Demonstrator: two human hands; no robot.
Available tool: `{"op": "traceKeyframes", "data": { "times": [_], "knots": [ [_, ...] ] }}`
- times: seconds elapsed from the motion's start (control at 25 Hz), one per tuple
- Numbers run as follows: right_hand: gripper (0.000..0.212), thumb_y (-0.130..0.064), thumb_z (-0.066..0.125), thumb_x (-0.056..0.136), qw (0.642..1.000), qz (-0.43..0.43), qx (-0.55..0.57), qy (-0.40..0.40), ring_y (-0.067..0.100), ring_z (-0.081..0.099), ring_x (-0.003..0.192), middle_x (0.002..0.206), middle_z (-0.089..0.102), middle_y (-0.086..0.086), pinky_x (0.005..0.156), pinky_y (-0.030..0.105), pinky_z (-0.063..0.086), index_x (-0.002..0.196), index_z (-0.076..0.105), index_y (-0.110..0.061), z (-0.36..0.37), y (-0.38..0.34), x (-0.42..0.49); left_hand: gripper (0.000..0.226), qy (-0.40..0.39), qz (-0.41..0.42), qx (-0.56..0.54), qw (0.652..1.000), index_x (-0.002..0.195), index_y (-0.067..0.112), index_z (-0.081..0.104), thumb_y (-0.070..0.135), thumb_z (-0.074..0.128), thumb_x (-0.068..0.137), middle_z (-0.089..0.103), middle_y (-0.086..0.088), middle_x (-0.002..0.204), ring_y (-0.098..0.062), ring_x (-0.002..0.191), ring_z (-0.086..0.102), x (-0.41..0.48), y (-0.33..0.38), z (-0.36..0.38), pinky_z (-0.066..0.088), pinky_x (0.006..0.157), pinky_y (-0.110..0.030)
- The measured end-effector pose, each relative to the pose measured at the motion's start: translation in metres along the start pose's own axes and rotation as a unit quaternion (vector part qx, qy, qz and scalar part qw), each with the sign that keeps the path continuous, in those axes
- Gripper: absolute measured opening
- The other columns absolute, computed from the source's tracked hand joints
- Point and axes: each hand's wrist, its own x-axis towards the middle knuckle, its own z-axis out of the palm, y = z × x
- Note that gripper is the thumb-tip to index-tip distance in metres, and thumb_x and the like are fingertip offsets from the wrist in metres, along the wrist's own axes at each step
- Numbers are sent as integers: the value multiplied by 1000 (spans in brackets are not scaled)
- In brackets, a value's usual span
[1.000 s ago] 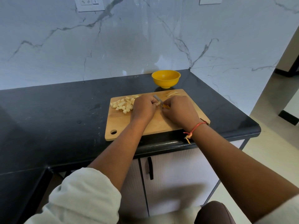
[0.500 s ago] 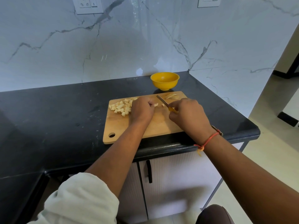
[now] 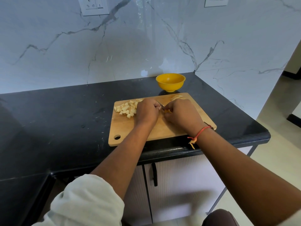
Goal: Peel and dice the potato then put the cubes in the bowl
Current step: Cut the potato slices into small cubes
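Note:
A wooden cutting board [image 3: 127, 128] lies on the black counter. A heap of pale potato cubes [image 3: 126, 108] sits at its back left. My left hand [image 3: 147, 110] is curled over a potato piece that it hides. My right hand [image 3: 182, 114] grips a knife with an orange handle, and a short stretch of the blade [image 3: 161, 104] shows between the two hands. Potato slices or peel [image 3: 177, 97] lie at the board's back right. The empty yellow bowl [image 3: 170, 82] stands just behind the board.
The black counter [image 3: 65, 115] stretches left and ends in a rounded edge at the front and right. A marble wall with sockets rises behind it. White cabinet doors with a black handle [image 3: 154, 174] are below.
My right hand has swung back left toward my left hand, so the knife blade is mostly hidden between them again. The view has shifted slightly.

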Motion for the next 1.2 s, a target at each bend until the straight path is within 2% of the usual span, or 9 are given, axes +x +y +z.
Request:
{"op": "traceKeyframes", "data": {
  "times": [0.16, 0.24, 0.32, 0.48, 0.72, 0.88, 1.04, 1.2],
  "knots": [
    [30, -30, 59, 94, 999, -5, -42, -33, 16, 63, 87, 101, 73, 0, 80, 27, 51, 122, 71, -28, -4, 0, 0, 12, 11, -9, -4, 1000, 95, 17, 80, 18, 68, 94, 76, 2, 95, -12, 91, 66, 0, 1, 1, 45, 79, -23],
    [34, -29, 58, 96, 995, 4, -67, -74, 18, 62, 93, 109, 70, 0, 87, 29, 52, 129, 66, -30, -13, 1, -7, 12, 22, -10, -9, 1000, 96, 16, 80, 18, 68, 94, 76, 1, 96, -13, 92, 66, 1, -1, 2, 45, 79, -24],
    [36, -27, 60, 94, 997, 14, -53, -59, 18, 62, 98, 112, 69, 0, 90, 32, 54, 129, 65, -31, -21, 4, -20, 11, 33, -19, -14, 999, 99, 16, 78, 17, 68, 94, 75, 0, 99, -15, 95, 66, 2, -3, 4, 45, 78, -24],
    [35, -28, 64, 90, 999, 12, -19, 24, 17, 64, 95, 108, 71, -1, 86, 33, 56, 125, 68, -31, -29, 6, -32, 15, 44, -19, -4, 999, 107, 14, 73, 13, 66, 94, 73, -1, 106, -16, 101, 66, 4, -7, 8, 45, 80, -22],
    [32, -31, 63, 90, 1000, 15, 5, -5, 13, 62, 88, 100, 72, -3, 80, 29, 55, 121, 71, -29, -10, 0, -21, 7, 58, -14, -9, 998, 102, 16, 64, 15, 65, 95, 69, 0, 96, -15, 89, 63, 5, -11, 9, 47, 68, -26],
    [29, -33, 62, 91, 1000, 15, 23, 9, 12, 61, 82, 93, 72, -2, 75, 27, 54, 115, 75, -25, -4, -4, -10, 7, 60, -6, -13, 998, 102, 14, 64, 13, 63, 95, 70, 0, 92, -14, 85, 63, 6, -14, 8, 38, 59, -17],
    [26, -33, 63, 90, 999, 28, 42, 20, 12, 63, 81, 90, 73, -1, 77, 29, 55, 108, 77, -21, 1, -13, -4, 7, 56, -15, -20, 998, 100, 16, 62, 12, 63, 94, 69, 0, 90, -13, 84, 62, 5, -12, 7, 34, 57, -14],
    [27, -30, 67, 89, 999, 20, 28, -25, 12, 63, 86, 94, 72, -2, 82, 27, 55, 114, 75, -23, -5, -13, -10, 8, 61, -27, -19, 998, 99, 15, 61, 12, 66, 93, 69, -1, 92, -14, 85, 63, 5, -10, 7, 34, 57, -14]
  ]
}}
